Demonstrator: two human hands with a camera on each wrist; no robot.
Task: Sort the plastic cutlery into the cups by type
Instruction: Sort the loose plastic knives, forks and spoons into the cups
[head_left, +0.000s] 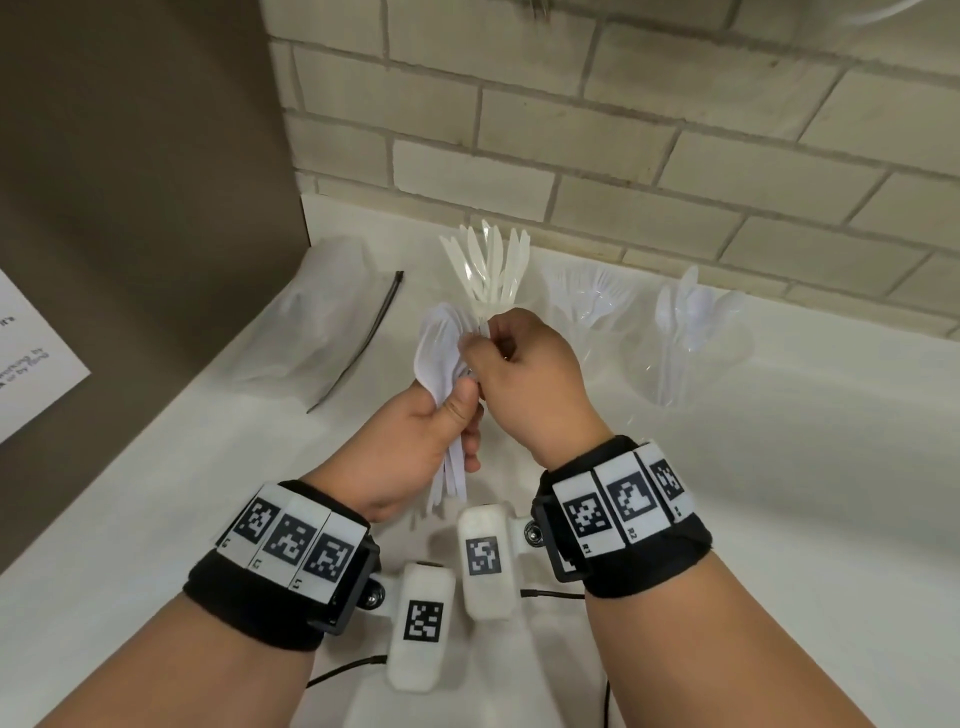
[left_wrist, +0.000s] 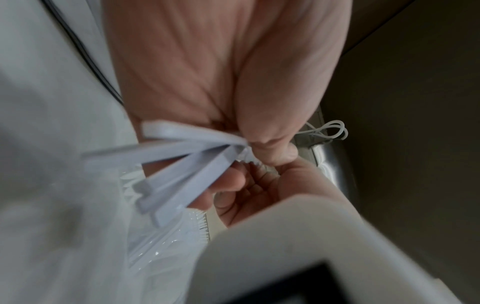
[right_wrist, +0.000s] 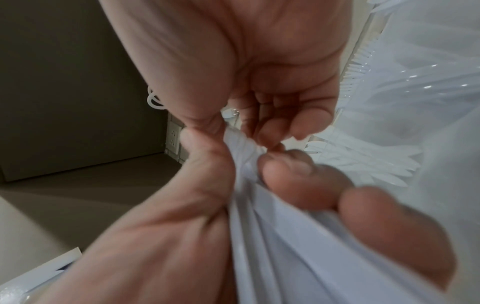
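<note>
My left hand (head_left: 449, 410) grips a bundle of white plastic spoons (head_left: 439, 343), bowls up, handles poking out below the fist. Those handles (left_wrist: 182, 164) fan out in the left wrist view. My right hand (head_left: 483, 340) reaches in from the right and pinches one piece at the top of the bundle (right_wrist: 249, 156) with its fingertips (right_wrist: 270, 133). Which type that piece is stays hidden. Behind the hands, a fan of knives (head_left: 488, 265) stands blades up, its cup hidden. Further right stand a clear cup of forks (head_left: 592, 306) and a clear cup of spoons (head_left: 685, 327).
A clear plastic bag (head_left: 317, 322) with a black zip strip (head_left: 371, 332) lies on the white counter (head_left: 779, 493) at the left. A brick wall (head_left: 623, 130) runs behind the cups. A brown panel (head_left: 130, 182) with a white paper (head_left: 31, 364) closes the left side.
</note>
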